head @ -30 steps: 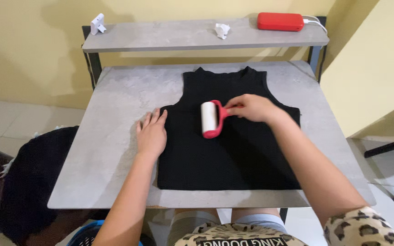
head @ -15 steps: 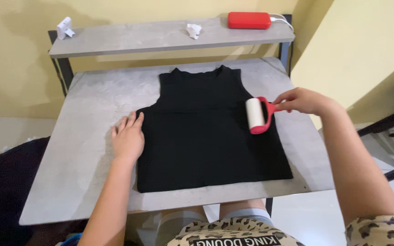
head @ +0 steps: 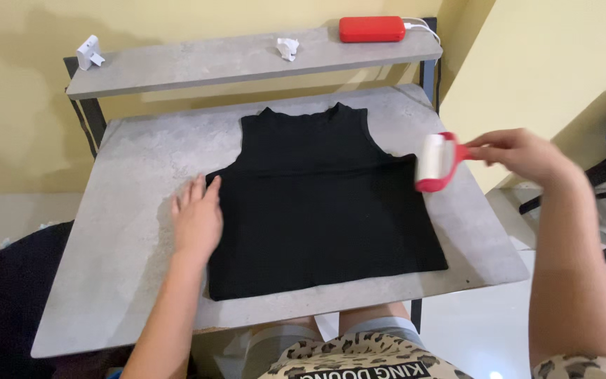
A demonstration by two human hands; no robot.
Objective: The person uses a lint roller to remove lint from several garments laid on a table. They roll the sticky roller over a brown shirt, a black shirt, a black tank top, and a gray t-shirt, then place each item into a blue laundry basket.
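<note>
Lint roller (head: pixel 435 163) up off the fabric, red frame and white sticky drum hanging just past the right edge of the black sleeveless top (head: pixel 320 200), over the bare grey desk (head: pixel 135 182). Right hand (head: pixel 520 153) has its fingers closed around the short red handle, drum pointing back toward the garment, and the roller looks slightly blurred, so how high it sits above the surface is hard to call. Left hand (head: pixel 196 216) lies flat, fingers spread, palm on the desk with the fingertips at the top's left edge near the armhole, a placement that reads as pinning the cloth so it cannot slide or bunch. The top itself is laid out smooth, neckline toward the far side, hem toward the person, square in the middle of the desk, which gives a flat surface to work across. Behind it a raised shelf (head: pixel 198 62) carries a red power bank (head: pixel 372 29) with a white cable at the right end, a crumpled white scrap (head: pixel 287 48) near the middle and a small white plug-like object (head: pixel 88 52) at the left end, all well clear of the garment. A dark heap of fabric (head: pixel 1 295) sits low at the left, beside the desk.
</note>
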